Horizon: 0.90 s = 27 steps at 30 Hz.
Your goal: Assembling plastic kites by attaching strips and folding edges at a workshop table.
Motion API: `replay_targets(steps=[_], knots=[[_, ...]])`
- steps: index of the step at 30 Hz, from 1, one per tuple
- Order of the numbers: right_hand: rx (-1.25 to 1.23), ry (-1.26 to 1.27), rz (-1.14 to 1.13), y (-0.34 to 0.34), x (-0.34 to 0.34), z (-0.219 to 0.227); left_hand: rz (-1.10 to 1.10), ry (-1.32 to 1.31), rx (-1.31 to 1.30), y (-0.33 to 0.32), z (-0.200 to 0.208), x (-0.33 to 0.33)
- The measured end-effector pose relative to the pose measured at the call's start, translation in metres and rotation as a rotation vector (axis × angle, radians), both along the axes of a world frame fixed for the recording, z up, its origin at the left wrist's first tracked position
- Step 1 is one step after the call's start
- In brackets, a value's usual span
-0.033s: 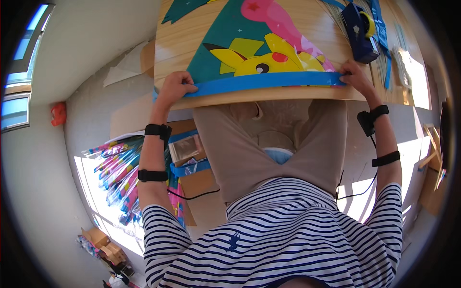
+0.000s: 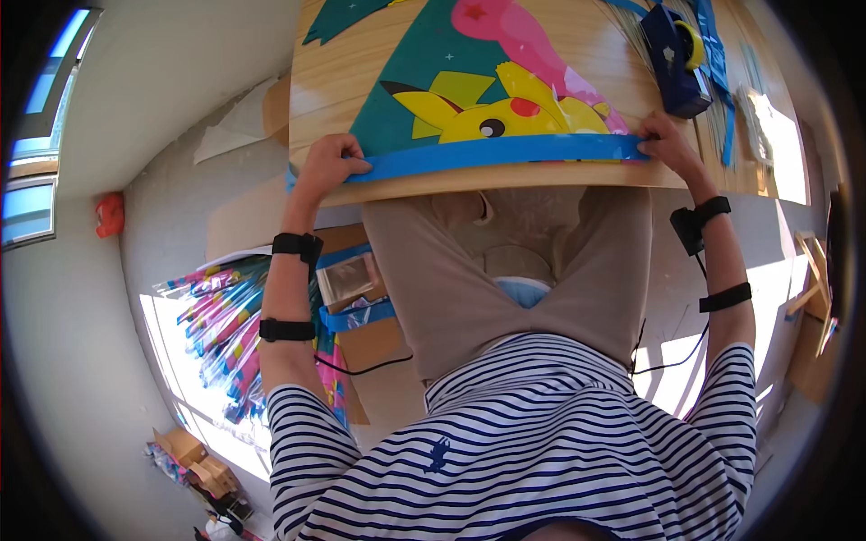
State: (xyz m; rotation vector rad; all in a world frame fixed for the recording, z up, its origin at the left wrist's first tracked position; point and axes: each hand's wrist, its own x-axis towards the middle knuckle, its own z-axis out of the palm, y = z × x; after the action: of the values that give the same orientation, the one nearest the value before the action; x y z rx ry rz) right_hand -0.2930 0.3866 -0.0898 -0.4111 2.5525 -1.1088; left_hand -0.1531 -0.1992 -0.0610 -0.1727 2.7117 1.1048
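Two hands: both press one long blue tape strip (image 2: 496,153) along the near edge of the light wooden bench (image 2: 343,81).
Left hand (image 2: 332,162): fingers curled onto the strip's left end.
Right hand (image 2: 663,144): fingertips pinching its right end.
Under the strip: colourful triangular cartoon-print foil sheet (image 2: 451,72).
Far right: dark blue tape dispenser (image 2: 675,59).

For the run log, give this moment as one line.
left hand: pressing blue tape strip end | right hand: pressing other end | colourful cartoon sheet on wooden table
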Motion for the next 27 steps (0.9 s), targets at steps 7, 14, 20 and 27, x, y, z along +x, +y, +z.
replay_targets(steps=[7,14,20,27], knots=[[0.088,0.059,0.06,-0.001,-0.003,-0.003,0.01,-0.007,-0.081,0.006,-0.004,0.002],[0.055,0.047,0.027,-0.003,0.001,0.003,0.014,0.025,-0.111,0.01,-0.007,0.002],[-0.161,-0.26,0.033,0.005,-0.005,0.018,0.023,0.0,-0.065,0.01,-0.011,-0.002],[-0.111,-0.249,-0.012,0.0,0.0,0.033,0.036,-0.02,-0.063,0.008,-0.012,-0.002]])
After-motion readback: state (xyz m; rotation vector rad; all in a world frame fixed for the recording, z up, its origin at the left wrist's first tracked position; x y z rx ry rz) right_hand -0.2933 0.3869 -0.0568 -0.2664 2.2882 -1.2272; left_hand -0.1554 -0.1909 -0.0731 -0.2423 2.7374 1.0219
